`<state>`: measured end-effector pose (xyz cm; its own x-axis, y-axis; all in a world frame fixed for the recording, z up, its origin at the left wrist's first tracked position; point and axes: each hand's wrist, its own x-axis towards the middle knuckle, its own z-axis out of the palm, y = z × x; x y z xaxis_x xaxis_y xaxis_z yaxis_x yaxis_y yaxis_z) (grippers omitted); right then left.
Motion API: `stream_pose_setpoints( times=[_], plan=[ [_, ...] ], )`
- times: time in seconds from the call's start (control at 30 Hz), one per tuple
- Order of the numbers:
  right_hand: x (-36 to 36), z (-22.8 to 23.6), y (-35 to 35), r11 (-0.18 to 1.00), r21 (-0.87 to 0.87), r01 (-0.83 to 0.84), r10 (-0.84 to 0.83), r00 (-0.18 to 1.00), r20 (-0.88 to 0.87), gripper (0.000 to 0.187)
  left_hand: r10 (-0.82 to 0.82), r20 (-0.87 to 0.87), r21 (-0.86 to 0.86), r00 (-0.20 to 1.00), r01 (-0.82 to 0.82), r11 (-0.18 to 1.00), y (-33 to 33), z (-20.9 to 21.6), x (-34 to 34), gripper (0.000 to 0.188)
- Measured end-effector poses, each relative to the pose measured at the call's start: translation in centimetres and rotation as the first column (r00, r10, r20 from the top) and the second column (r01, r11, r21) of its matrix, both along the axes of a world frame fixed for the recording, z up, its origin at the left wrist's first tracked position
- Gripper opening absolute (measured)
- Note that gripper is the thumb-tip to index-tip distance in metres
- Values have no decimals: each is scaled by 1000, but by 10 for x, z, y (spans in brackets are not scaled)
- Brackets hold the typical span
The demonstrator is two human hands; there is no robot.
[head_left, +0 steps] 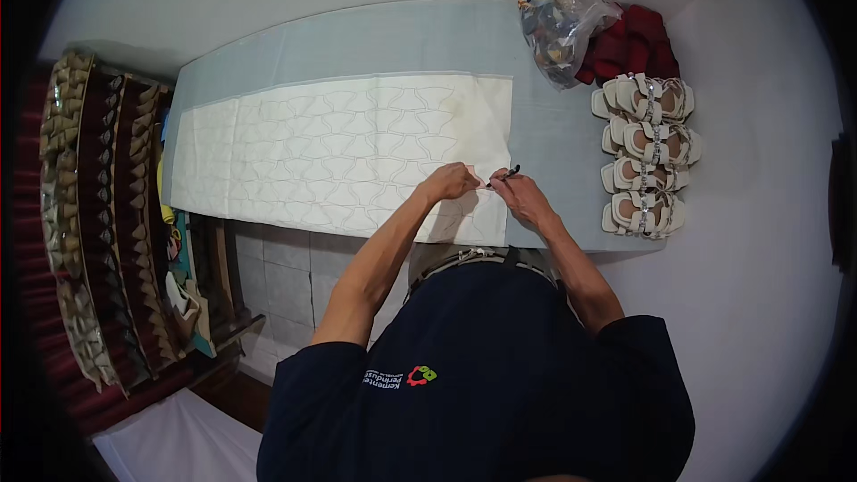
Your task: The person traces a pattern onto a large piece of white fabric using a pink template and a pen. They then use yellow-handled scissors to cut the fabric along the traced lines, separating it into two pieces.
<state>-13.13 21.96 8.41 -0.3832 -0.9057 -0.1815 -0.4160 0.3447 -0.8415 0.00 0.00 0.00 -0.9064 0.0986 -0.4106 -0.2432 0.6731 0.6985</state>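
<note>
At the table's near edge, your left hand (449, 181) presses its curled fingers onto the cream sheet (339, 156) of traced outlines; your right hand (522, 196) pinches a dark pen (505, 176) at the sheet's near right corner. Farther right: white sandals (646, 156) stacked; beyond, a plastic bag (562, 22).

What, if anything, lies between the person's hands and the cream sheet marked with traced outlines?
Nothing visible. The left hand rests directly on the cream sheet, and the right hand, holding a dark pen, sits at its right edge.
</note>
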Motion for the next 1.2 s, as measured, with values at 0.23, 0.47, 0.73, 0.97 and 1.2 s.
stream_pose_setpoints(
  times=[0.23, 0.47, 0.73, 0.97, 1.2],
  plan=[
    [-7, 2, -5, 998, 13, 55, -55, 997, 44, 34, 126, -241, -278, 962, -193, 941, 43, 36, 38, 57],
    [9, -36, -14, 971, 93, 220, -204, 967, -155, 37, 293, -369, -164, 882, -372, 914, 75, 54, 78, 72],
    [6, -33, -37, 966, 127, 223, -174, 934, -313, 41, 306, -239, -347, 922, -375, 859, 69, 27, 78, 61],
    [-25, -23, -73, 922, 274, 272, -240, 960, -145, 48, 305, -353, -334, 885, -423, 842, 35, 19, 52, 58],
    [-30, -26, -73, 905, 335, 262, -217, 962, -165, 55, 346, -365, -325, 864, -467, 822, 49, 18, 61, 51]
  ],
)
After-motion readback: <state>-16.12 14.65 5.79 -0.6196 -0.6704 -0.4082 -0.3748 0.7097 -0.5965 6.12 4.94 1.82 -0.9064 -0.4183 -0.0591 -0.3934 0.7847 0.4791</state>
